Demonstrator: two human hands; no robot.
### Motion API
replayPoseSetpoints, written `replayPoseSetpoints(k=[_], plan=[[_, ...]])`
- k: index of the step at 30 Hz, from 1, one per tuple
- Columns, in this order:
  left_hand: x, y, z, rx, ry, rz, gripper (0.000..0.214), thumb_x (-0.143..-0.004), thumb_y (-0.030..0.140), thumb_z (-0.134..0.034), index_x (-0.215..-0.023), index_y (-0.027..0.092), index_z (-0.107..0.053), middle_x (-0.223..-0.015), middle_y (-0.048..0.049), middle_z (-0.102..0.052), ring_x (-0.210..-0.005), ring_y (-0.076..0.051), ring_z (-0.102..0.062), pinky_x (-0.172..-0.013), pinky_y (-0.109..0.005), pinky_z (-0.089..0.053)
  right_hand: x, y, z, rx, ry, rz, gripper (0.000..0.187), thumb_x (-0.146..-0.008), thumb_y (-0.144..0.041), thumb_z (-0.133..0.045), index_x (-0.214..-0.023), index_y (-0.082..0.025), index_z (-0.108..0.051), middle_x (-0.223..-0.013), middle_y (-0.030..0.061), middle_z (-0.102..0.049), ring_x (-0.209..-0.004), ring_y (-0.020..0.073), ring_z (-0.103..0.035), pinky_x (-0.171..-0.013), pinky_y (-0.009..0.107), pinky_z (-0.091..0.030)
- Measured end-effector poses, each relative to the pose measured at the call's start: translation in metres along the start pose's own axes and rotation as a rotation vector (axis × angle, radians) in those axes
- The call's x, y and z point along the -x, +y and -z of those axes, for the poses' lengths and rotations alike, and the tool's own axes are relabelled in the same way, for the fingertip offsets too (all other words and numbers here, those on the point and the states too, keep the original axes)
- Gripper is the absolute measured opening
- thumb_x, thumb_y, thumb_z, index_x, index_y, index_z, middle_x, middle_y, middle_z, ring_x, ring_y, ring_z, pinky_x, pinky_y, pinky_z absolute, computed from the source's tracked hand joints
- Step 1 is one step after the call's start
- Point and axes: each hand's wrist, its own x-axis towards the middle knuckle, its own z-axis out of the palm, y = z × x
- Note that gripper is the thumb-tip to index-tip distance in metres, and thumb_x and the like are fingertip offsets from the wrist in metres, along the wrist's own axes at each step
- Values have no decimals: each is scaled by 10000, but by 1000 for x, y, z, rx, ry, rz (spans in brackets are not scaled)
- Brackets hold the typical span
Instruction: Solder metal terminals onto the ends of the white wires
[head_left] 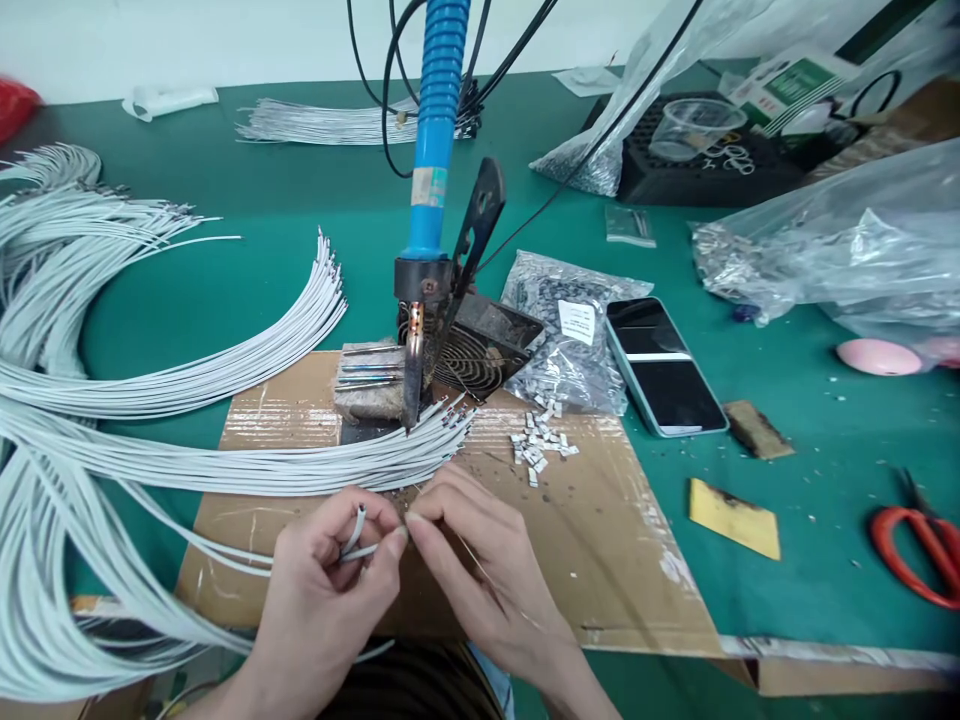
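Observation:
My left hand [334, 580] is closed around white cables [358, 525], and one cut end pokes up between thumb and fingers. Fingertips of my right hand [480, 565] pinch together against the left thumb; a thin wire [472, 555] runs across the palm from them. What lies right at the fingertips is too small to make out. Just beyond both hands, a bundle of white cables [300, 470] lies on the cardboard [600, 560]. Above the bundle's tips, a blue-handled soldering iron [435, 150] hangs in a stand, tip down, beside a pad holding metal pins [371, 380].
Small white connectors [540, 440] lie right of the iron. Beyond them are a bag of parts [570, 320], a phone [664, 365], a yellow sponge [735, 517] and red-handled scissors [919, 545]. More cable bundles [45, 520] fill the left side.

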Motion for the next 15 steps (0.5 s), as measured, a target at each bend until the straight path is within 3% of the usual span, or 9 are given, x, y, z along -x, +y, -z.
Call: replayPoseSetpoints(k=[3, 7, 11, 13, 15], plan=[[-2, -3, 1, -43, -5, 22, 112, -837, 242, -746, -739, 193, -725, -564, 64, -474, -514, -84, -386, -473, -147, -345, 0, 4, -6, 105, -1, 162, 255, -982, -54, -507, -787, -216, -534, -711, -6, -550, -712, 165, -517, -674, 303, -445], [-3, 1, -3, -80, 8, 80, 143, -788, 284, -783, -709, 177, -730, -560, 52, -492, -535, -92, -400, -490, -164, -353, 10, 10, -16, 357, 169, 255, 240, -944, -36, -533, -792, -220, -551, -683, 7, -593, -653, 166, -510, -648, 316, -466], [-8, 8, -2, -54, 150, 123, 148, -721, 284, -834, -715, 178, -731, -560, 68, -490, -511, -71, -355, -478, -162, -298, 23, 23, 8, 434, 457, 56, 289, -1014, -71, -466, -789, -231, -548, -679, -6, -579, -614, 152, -529, -552, 271, -418], [-13, 6, 2, -22, 214, 111, 145, -726, 288, -840, -742, 187, -738, -559, 69, -512, -505, -66, -352, -474, -158, -275, 31, 33, 31, 507, 592, -105, 238, -1033, -137, -556, -819, -215, -621, -678, -16, -584, -572, 140, -501, -519, 263, -377], [-18, 2, 7, 4, 220, 93, 138, -751, 298, -834, -754, 194, -744, -557, 63, -539, -505, -71, -367, -468, -157, -279, 37, 43, 52, 581, 607, -238, 156, -987, -242, -687, -841, -201, -722, -695, 2, -647, -604, 156, -549, -568, 278, -416]])
